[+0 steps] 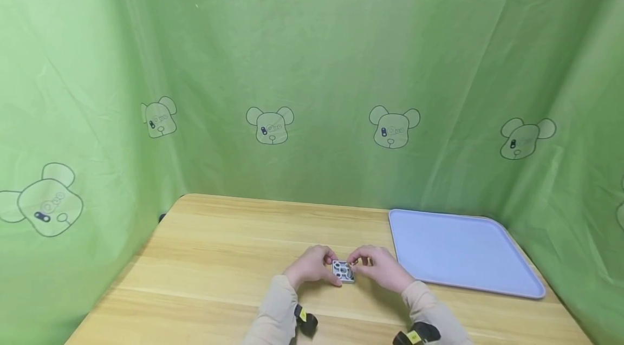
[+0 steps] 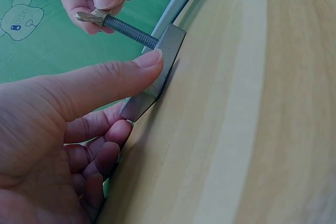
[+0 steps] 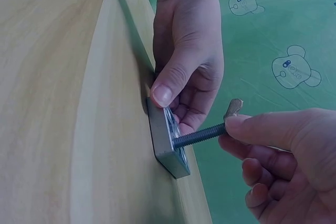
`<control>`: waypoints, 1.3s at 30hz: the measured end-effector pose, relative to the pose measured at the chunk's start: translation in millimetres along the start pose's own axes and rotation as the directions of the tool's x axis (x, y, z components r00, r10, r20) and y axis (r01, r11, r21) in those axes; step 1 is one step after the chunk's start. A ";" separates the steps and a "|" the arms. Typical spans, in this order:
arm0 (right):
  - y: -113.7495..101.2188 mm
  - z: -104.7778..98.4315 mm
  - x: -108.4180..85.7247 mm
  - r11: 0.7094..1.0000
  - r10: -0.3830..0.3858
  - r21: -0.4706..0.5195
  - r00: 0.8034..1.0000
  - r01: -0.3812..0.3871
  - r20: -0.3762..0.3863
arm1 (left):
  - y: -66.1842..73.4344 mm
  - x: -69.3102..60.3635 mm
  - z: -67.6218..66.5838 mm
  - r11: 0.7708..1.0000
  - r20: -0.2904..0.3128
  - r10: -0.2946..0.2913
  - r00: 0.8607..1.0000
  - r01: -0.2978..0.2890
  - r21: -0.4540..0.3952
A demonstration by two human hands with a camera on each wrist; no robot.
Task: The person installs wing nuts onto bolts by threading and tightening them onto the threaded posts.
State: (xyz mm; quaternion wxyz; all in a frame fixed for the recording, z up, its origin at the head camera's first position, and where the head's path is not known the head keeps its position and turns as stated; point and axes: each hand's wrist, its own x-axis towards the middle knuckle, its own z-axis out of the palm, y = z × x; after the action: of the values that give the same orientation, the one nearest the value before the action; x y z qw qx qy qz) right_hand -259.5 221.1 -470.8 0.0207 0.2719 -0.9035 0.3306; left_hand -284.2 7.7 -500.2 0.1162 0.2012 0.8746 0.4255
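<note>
A small square metal block (image 1: pixel 343 271) with several round holes in its face lies on the wooden table. My left hand (image 1: pixel 314 266) grips it by the edges, thumb on the near side and fingers on the far side. A wing bolt (image 3: pixel 202 136) with a dark threaded shank stands out from the block's face near one corner, its tip at a hole; how deep it sits is hidden. My right hand (image 1: pixel 380 267) pinches the bolt's brass-coloured wing head (image 2: pixel 93 18) between thumb and fingers.
A pale blue tray (image 1: pixel 453 250) lies at the right of the table (image 1: pixel 219 253), just beyond my right hand. Green curtains (image 1: pixel 331 63) printed with bear faces hang behind the table and along both sides.
</note>
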 end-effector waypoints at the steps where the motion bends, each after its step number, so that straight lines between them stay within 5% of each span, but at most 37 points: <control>1: -0.2 0.1 0.1 1.000 0.004 -0.002 1.000 -0.004 -0.001 | -0.1 0.0 0.2 1.000 -0.001 0.001 1.000 -0.001 0.001; 22: 5.1 11.1 -0.1 0.997 0.078 0.020 0.995 -0.077 -0.059 | 1.6 -0.1 -0.2 1.000 -0.004 -0.006 1.000 0.006 -0.001; 34: 5.0 17.2 -1.0 0.997 0.051 0.058 0.996 -0.047 -0.077 | 0.7 -1.0 -0.2 1.000 0.001 -0.005 1.000 0.005 -0.007; 39: 11.8 15.6 -1.2 0.987 0.014 0.161 0.999 -0.008 -0.041 | -0.3 0.0 0.3 1.000 0.004 -0.001 1.000 0.001 -0.001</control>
State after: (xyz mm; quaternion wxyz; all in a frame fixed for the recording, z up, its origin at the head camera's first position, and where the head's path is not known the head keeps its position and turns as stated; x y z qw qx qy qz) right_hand -262.2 219.6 -490.2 0.0157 0.2607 -0.8748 0.4080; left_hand -284.1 7.7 -500.6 0.1183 0.2019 0.8743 0.4253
